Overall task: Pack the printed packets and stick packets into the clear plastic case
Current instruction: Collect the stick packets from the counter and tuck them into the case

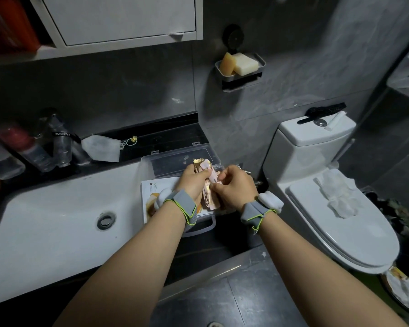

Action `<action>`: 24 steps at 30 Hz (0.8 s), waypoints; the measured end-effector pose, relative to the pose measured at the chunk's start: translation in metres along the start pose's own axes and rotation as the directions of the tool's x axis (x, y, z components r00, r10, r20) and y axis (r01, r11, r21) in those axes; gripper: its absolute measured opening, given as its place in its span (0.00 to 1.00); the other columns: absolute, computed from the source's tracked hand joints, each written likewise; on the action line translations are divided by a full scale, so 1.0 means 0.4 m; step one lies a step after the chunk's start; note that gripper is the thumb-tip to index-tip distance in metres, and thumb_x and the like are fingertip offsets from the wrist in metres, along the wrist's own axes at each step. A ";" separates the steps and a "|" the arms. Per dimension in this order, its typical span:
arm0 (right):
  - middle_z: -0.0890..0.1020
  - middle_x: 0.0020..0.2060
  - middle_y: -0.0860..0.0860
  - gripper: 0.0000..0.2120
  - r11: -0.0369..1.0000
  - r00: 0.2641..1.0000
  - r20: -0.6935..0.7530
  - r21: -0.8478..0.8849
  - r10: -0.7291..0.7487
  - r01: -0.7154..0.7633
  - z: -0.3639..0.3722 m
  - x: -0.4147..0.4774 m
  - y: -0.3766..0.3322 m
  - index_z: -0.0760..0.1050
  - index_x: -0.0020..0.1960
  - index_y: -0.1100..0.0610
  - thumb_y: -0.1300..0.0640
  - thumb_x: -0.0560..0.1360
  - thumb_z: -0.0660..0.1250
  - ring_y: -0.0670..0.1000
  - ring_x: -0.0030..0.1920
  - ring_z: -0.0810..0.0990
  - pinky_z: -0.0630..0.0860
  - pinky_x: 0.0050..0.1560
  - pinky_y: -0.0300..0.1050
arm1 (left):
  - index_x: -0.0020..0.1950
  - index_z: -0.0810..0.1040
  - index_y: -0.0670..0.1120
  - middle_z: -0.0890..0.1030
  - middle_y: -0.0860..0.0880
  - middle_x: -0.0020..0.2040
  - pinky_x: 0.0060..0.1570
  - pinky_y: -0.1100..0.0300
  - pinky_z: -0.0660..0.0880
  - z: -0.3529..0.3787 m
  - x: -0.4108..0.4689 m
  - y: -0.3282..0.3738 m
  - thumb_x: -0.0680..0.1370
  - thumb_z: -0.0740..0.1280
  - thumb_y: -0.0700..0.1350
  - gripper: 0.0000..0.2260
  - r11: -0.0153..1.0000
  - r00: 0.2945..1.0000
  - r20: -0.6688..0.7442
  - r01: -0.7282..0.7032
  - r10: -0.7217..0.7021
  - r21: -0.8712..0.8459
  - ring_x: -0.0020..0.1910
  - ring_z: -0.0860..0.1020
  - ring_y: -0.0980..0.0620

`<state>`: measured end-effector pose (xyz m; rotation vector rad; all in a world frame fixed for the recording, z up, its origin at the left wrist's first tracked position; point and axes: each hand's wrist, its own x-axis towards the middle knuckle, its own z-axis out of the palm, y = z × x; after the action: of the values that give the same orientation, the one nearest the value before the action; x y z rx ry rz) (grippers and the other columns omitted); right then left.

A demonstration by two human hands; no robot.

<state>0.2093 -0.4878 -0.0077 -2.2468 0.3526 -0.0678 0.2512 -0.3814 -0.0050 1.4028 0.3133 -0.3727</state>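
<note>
Bathroom view from above: dark counter (213, 241) with a white sink (57, 208) set into it, grey tiled wall behind, white toilet (340, 208) at the right. The clear plastic case (151, 161) stands open on the counter just beside the sink's right edge, its lid laid back toward the wall and its carrying handle (206, 226) facing the person. A printed packet (156, 187), white with orange artwork, lies flat in the left part of the case base, partly hidden under the left wrist. Both hands meet directly above the case. The left hand (194, 182) has its fingers curled round a bundle of pink and gold stick packets (209, 197), which stand roughly upright, their upper ends rising above the knuckles. The right hand (236, 187) touches the same bundle from the right, thumb and fingertips pinching one of the packets. Each wrist carries a grey strap with a white device. Along the wall at the left stand clear bottles (59, 142); a wall-mounted soap dish (240, 67) holds two bars.
</note>
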 end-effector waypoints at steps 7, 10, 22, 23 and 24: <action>0.85 0.45 0.52 0.05 0.980 1.000 -0.025 -0.197 -0.009 0.004 -0.002 -0.006 0.022 0.76 0.45 0.51 0.53 0.70 0.66 0.58 0.50 0.81 0.78 0.50 0.49 | 0.43 0.75 0.47 0.80 0.41 0.46 0.46 0.54 0.71 -0.018 0.028 -0.022 0.71 0.56 0.31 0.14 0.924 0.997 0.011 -0.078 0.079 0.375 0.44 0.76 0.43; 0.85 0.47 0.51 0.05 0.982 0.999 -0.020 -0.186 -0.027 0.023 -0.007 -0.005 0.030 0.78 0.47 0.51 0.53 0.72 0.66 0.57 0.52 0.81 0.77 0.50 0.48 | 0.40 0.73 0.47 0.79 0.41 0.46 0.45 0.54 0.70 -0.022 0.011 -0.010 0.69 0.56 0.34 0.10 0.857 0.991 0.017 -0.122 0.131 0.501 0.45 0.75 0.43; 0.84 0.50 0.53 0.09 0.924 0.983 0.030 -0.336 -0.184 0.183 0.001 0.026 0.047 0.78 0.51 0.50 0.51 0.74 0.63 0.61 0.53 0.77 0.74 0.50 0.49 | 0.69 0.71 0.48 0.66 0.45 0.69 0.63 0.56 0.67 -0.016 -0.024 0.007 0.75 0.61 0.36 0.22 0.377 0.955 0.051 -0.165 0.294 0.911 0.67 0.68 0.41; 0.84 0.50 0.52 0.09 0.911 0.979 0.037 -0.361 -0.201 0.201 0.000 0.025 0.054 0.78 0.51 0.50 0.50 0.74 0.63 0.61 0.52 0.76 0.74 0.51 0.49 | 0.69 0.70 0.48 0.66 0.46 0.71 0.65 0.55 0.65 -0.019 -0.023 0.005 0.75 0.61 0.37 0.22 0.308 0.944 0.098 -0.199 0.314 0.930 0.68 0.65 0.42; 0.84 0.51 0.50 0.09 0.895 0.975 0.040 -0.389 -0.218 0.217 -0.001 0.024 0.062 0.77 0.51 0.49 0.49 0.74 0.62 0.60 0.51 0.75 0.74 0.51 0.50 | 0.71 0.68 0.49 0.64 0.48 0.73 0.67 0.54 0.62 -0.024 -0.019 0.000 0.76 0.61 0.38 0.23 0.237 0.936 0.151 -0.233 0.319 0.943 0.71 0.62 0.44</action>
<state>0.2127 -0.5059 -0.0268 -2.6789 0.1191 -0.1301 0.2445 -0.3716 -0.0032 2.6730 -0.2038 -0.1800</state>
